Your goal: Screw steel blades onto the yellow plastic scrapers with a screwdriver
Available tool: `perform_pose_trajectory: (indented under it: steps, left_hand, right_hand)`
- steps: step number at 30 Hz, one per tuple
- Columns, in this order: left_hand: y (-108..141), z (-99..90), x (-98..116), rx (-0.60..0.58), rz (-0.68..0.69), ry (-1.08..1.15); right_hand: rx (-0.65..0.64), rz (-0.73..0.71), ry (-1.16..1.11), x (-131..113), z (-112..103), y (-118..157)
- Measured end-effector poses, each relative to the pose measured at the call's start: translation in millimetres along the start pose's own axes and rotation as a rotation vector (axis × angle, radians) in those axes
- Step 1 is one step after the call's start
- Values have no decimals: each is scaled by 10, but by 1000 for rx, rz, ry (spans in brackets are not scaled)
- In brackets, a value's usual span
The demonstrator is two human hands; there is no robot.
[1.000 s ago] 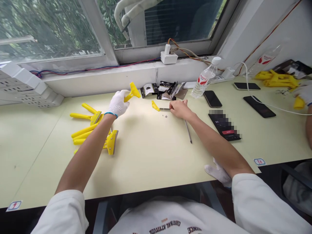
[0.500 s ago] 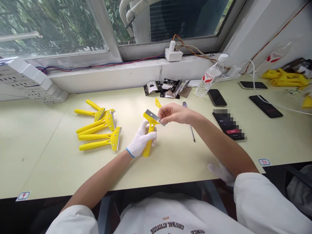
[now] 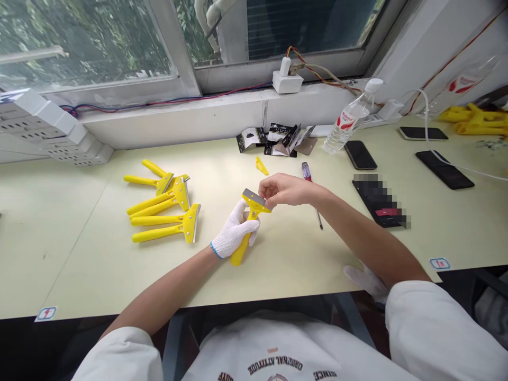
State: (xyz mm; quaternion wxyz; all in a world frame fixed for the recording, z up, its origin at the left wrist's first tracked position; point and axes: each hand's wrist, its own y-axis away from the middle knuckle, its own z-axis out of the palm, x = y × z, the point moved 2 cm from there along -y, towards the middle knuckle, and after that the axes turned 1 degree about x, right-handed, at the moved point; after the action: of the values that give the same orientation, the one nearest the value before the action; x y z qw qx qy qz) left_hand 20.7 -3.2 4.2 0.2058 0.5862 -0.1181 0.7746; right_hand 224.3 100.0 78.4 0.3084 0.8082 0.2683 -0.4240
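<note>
Gloved left hand (image 3: 234,228) wrapped round yellow scraper handle (image 3: 238,256); bare right hand (image 3: 283,190) pinching steel blade (image 3: 253,197), now seated on scraper head (image 3: 259,209)

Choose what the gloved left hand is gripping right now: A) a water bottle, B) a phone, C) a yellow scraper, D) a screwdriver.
C: the left hand wraps around the handle of the yellow scraper, while the bare right hand pinches its head.

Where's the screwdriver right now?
In the head view, the screwdriver lies on the desk just right of the bare right hand, handle toward the window, its shaft passing under the right forearm.
</note>
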Motion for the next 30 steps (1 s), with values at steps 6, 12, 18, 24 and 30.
perform_pose_trajectory:
  steps: [6, 12, 18, 24, 30]
  left_hand:
    - [5, -5, 26, 21, -6, -43]
    - [-3, -14, -7, 73, -17, -37]
    - [-16, -9, -4, 120, -29, -28]
    - [-16, 9, -15, 232, -166, 17]
    - [-19, -30, 19, 246, -202, 11]
  right_hand:
    - [-21, -1, -52, 30, 94, -50]
    - [-61, 47, -152, 46, 148, -63]
    - [-63, 58, -190, 66, 207, -102]
    - [-187, 74, -154, 50, 356, -119]
    - [-192, 39, -94, 163, 150, -131]
